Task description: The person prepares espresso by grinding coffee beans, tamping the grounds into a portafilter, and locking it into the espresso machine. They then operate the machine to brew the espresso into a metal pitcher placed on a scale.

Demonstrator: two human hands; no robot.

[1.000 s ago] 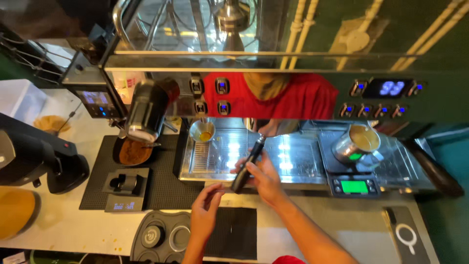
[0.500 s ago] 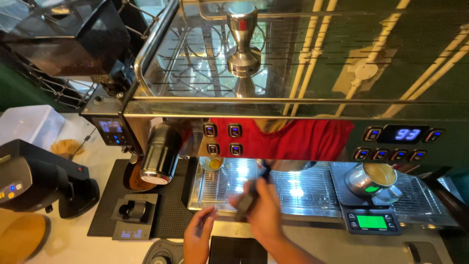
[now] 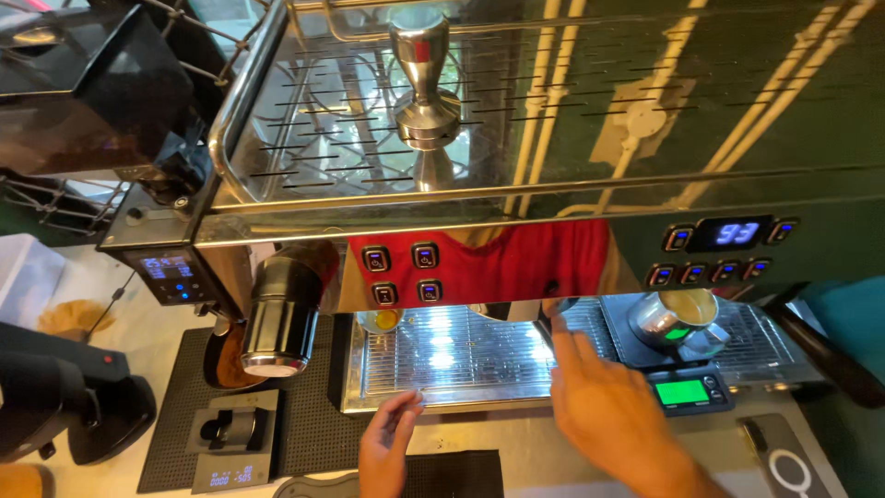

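Reaching under the espresso machine [image 3: 553, 184], the right hand [image 3: 604, 406] has its fingers clenched round a dark handle [image 3: 546, 325] at the drip tray's [image 3: 461, 364] back edge, mostly hidden. The left hand [image 3: 387, 447] hovers loose-fingered, holding nothing, over the tray's front rim. Bare grate lies between them; a steel jug [image 3: 678, 318] sits on the scale [image 3: 687, 392] just right

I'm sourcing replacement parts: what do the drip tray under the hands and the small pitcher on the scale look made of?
Drip tray: polished metal, probably stainless steel; its slotted grate gives bright mirror glare. Pitcher: also shiny metal, likely steel, with curved reflections on its wall. Scale: seemingly matte black plastic.
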